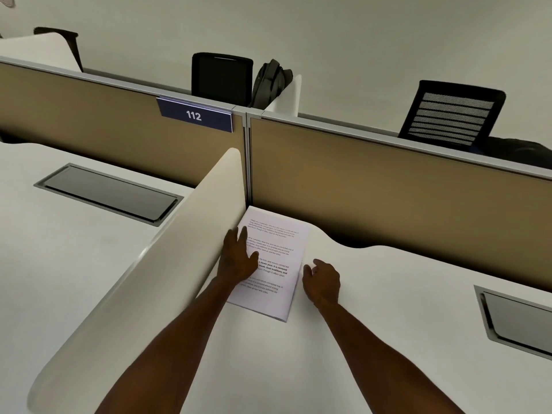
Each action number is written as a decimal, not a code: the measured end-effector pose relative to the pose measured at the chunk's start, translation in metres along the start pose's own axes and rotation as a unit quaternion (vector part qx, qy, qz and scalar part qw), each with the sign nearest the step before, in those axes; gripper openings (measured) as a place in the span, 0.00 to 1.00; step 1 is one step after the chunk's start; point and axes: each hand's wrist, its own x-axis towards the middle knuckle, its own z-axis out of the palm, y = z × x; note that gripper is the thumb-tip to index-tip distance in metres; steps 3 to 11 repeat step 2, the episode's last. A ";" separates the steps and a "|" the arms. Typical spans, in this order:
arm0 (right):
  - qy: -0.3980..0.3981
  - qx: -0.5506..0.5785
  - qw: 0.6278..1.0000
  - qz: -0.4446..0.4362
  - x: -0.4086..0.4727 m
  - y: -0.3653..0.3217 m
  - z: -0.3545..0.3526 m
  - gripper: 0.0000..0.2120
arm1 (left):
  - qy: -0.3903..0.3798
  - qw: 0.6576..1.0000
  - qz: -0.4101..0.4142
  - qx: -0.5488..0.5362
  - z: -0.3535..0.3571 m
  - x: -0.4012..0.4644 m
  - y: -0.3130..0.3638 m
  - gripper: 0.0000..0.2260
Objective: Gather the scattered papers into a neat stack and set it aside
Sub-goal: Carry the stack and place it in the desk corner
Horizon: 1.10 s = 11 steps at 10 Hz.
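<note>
Divider (167, 249): the stack's left long edge is set just beside it.
Left hand (239, 258): laid flat and open on the sheets, nothing gripped.
Paper stack (277, 249): tucked in the desk (388, 324) corner, long axis running away from the person.
Right hand (322, 282): loosely curled, touching the right edge, nothing held.
Nearer hand: the left is judged nearer.

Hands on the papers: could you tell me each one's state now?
Left hand: open, flat on the paper stack.
Right hand: loosely curled at its edge, holding nothing.

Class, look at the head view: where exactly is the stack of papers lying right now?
The stack of papers lies on the white desk, in the corner between the curved white divider and tan partition, between both hands.
</note>
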 end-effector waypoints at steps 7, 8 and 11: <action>0.047 -0.117 0.987 -0.096 -0.019 0.023 -0.064 0.30 | 0.051 0.980 0.172 0.083 -0.001 -0.043 0.047 0.34; 0.047 -0.117 0.987 -0.096 -0.019 0.023 -0.064 0.30 | 0.051 0.980 0.172 0.083 -0.001 -0.043 0.047 0.34; 0.047 -0.117 0.987 -0.096 -0.019 0.023 -0.064 0.30 | 0.051 0.980 0.172 0.083 -0.001 -0.043 0.047 0.34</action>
